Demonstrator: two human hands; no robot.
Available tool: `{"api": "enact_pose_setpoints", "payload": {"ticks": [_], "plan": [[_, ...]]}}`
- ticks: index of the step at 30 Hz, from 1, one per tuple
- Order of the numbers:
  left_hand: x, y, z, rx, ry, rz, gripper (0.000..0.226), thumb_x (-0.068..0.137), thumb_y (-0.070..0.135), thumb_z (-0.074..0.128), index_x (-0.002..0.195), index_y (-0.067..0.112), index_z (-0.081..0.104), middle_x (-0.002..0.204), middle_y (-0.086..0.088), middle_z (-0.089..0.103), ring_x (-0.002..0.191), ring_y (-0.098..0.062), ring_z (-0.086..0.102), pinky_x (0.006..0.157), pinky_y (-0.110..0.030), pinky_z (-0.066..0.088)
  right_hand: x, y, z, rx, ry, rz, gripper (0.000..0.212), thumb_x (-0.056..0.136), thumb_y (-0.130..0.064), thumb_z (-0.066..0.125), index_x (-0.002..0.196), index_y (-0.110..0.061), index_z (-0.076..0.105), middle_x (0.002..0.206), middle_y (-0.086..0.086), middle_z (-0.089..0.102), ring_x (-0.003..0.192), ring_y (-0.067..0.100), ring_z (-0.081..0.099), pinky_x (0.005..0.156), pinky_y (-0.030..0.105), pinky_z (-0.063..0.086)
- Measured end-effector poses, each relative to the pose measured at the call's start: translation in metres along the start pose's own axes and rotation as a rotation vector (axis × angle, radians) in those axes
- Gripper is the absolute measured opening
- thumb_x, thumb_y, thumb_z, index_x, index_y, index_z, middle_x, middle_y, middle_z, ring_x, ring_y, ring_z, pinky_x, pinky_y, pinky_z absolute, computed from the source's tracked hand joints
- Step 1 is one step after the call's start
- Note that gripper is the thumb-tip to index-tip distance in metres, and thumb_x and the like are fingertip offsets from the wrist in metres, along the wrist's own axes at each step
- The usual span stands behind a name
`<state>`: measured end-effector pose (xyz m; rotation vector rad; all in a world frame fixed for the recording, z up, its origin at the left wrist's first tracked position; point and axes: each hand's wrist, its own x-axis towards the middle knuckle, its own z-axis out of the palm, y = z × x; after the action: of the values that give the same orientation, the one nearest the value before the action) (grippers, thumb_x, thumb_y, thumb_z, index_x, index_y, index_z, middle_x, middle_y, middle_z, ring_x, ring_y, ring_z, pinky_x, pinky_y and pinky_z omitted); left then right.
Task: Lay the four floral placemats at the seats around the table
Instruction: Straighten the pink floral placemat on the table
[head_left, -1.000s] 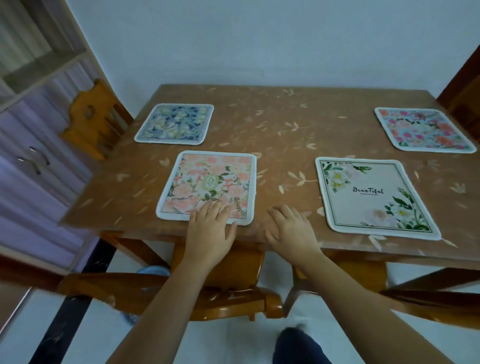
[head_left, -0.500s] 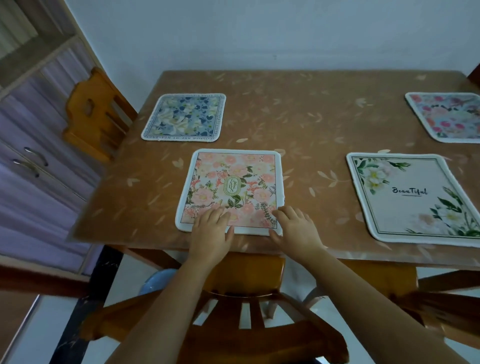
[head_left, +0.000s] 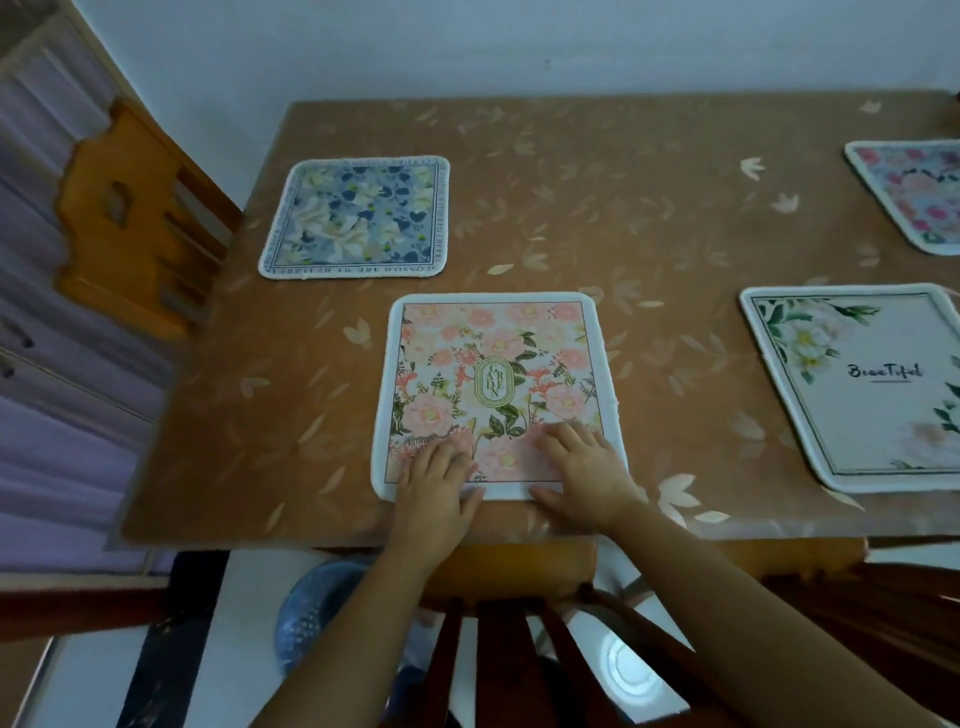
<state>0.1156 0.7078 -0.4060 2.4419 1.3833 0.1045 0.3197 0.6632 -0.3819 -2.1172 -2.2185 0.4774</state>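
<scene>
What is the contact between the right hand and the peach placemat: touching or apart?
Touching. The head view shows the right hand lying flat with its fingers on the near edge of the peach placemat.

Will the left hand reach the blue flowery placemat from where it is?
Probably yes: the left hand lies flat on the pink floral placemat, and only bare brown tablecloth separates it from the blue floral placemat.

We see a brown bench (head_left: 597, 208) with a pale leaf pattern. Four mats lie flat on it, well apart: the peach placemat (head_left: 493, 364) marked GARDEN at the near edge, the blue placemat (head_left: 356, 218) beyond it to the left, the white placemat (head_left: 857, 384) with script lettering at near right, and the pink placemat (head_left: 914, 192) at far right, partly out of view.
</scene>
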Motion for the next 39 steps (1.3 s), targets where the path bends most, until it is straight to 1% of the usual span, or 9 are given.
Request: {"api": "enact_pose_setpoints", "payload": {"ticks": [4, 9, 13, 16, 21, 24, 31, 35, 39], "plan": [[0.005, -0.006, 0.005, 0.021, -0.018, 0.049, 0.053, 0.09, 0.047, 0.044, 0.134, 0.018, 0.04, 0.15, -0.001, 0.026, 0.139, -0.02, 0.011, 0.111, -0.045, 0.01, -0.001, -0.005, 0.009, 0.048, 0.036, 0.07, 0.065, 0.079, -0.052, 0.057, 0.132, -0.02, 0.039, 0.139, 0.005, 0.037, 0.129, 0.024, 0.028, 0.104, 0.042, 0.029], [0.011, -0.006, 0.009, 0.045, -0.039, 0.118, 0.064, 0.084, 0.057, 0.048, 0.136, 0.022, 0.037, 0.152, 0.001, 0.022, 0.14, -0.02, 0.008, 0.111, -0.049, 0.007, -0.004, -0.01, 0.014, 0.08, 0.014, 0.007, 0.065, 0.074, -0.049, 0.065, 0.128, -0.017, 0.046, 0.141, 0.011, 0.036, 0.135, 0.03, 0.022, 0.108, 0.052, 0.025], [0.01, -0.003, 0.009, 0.023, -0.038, 0.107, 0.065, 0.083, 0.055, 0.05, 0.137, 0.022, 0.037, 0.152, 0.0, 0.021, 0.14, -0.019, 0.007, 0.111, -0.049, 0.006, -0.007, -0.013, 0.01, 0.111, 0.152, -0.037, 0.056, 0.066, -0.033, 0.079, 0.11, -0.004, 0.061, 0.121, 0.02, 0.057, 0.119, 0.04, 0.047, 0.085, 0.058, 0.049], [0.008, 0.0, 0.008, -0.062, 0.011, 0.121, 0.059, 0.081, 0.047, 0.059, 0.13, 0.017, 0.047, 0.149, -0.003, 0.03, 0.139, -0.021, 0.015, 0.109, -0.052, 0.01, -0.01, -0.014, 0.008, 0.143, 0.249, -0.052, 0.054, 0.06, -0.028, 0.083, 0.102, 0.001, 0.065, 0.105, 0.019, 0.066, 0.105, 0.039, 0.058, 0.068, 0.054, 0.056], [0.004, 0.0, 0.007, -0.245, 0.18, 0.193, 0.035, 0.07, 0.018, 0.078, 0.101, 0.006, 0.068, 0.124, -0.015, 0.058, 0.125, -0.031, 0.04, 0.097, -0.063, 0.033, -0.012, -0.014, 0.008, 0.212, 0.352, -0.045, 0.036, 0.06, -0.022, 0.083, 0.083, 0.002, 0.068, 0.086, 0.018, 0.07, 0.089, 0.035, 0.065, 0.064, 0.044, 0.058], [0.002, 0.006, 0.008, -0.29, 0.237, 0.179, 0.027, 0.067, 0.012, 0.08, 0.092, 0.004, 0.071, 0.113, -0.015, 0.065, 0.12, -0.027, 0.043, 0.098, -0.057, 0.035, -0.012, -0.014, 0.005, 0.238, 0.352, -0.017, 0.033, 0.061, -0.023, 0.082, 0.078, 0.002, 0.068, 0.08, 0.017, 0.07, 0.083, 0.032, 0.066, 0.061, 0.041, 0.058], [0.0, 0.007, 0.0, -0.374, 0.197, 0.109, 0.025, 0.069, 0.002, 0.077, 0.093, 0.002, 0.071, 0.109, -0.014, 0.067, 0.114, -0.03, 0.054, 0.099, -0.05, 0.037, -0.012, -0.011, 0.001, 0.266, 0.348, -0.035, 0.028, 0.065, -0.024, 0.081, 0.074, -0.001, 0.067, 0.074, 0.014, 0.068, 0.076, 0.031, 0.064, 0.057, 0.039, 0.056], [0.002, 0.013, -0.007, -0.505, 0.174, -0.038, 0.021, 0.073, 0.005, 0.074, 0.094, 0.003, 0.072, 0.109, -0.01, 0.067, 0.112, -0.024, 0.053, 0.101, -0.039, 0.035, -0.016, -0.006, 0.002, 0.322, 0.301, -0.127, 0.021, 0.071, -0.014, 0.076, 0.08, 0.001, 0.067, 0.083, 0.018, 0.065, 0.081, 0.035, 0.061, 0.064, 0.043, 0.054], [0.001, 0.017, -0.009, -0.544, 0.208, -0.088, 0.018, 0.074, 0.006, 0.073, 0.093, 0.005, 0.072, 0.105, -0.008, 0.069, 0.11, -0.02, 0.054, 0.101, -0.035, 0.035, -0.021, 0.003, -0.001, 0.374, 0.313, -0.111, 0.013, 0.069, -0.003, 0.075, 0.078, 0.002, 0.067, 0.082, 0.02, 0.064, 0.078, 0.035, 0.061, 0.062, 0.041, 0.054]]}}
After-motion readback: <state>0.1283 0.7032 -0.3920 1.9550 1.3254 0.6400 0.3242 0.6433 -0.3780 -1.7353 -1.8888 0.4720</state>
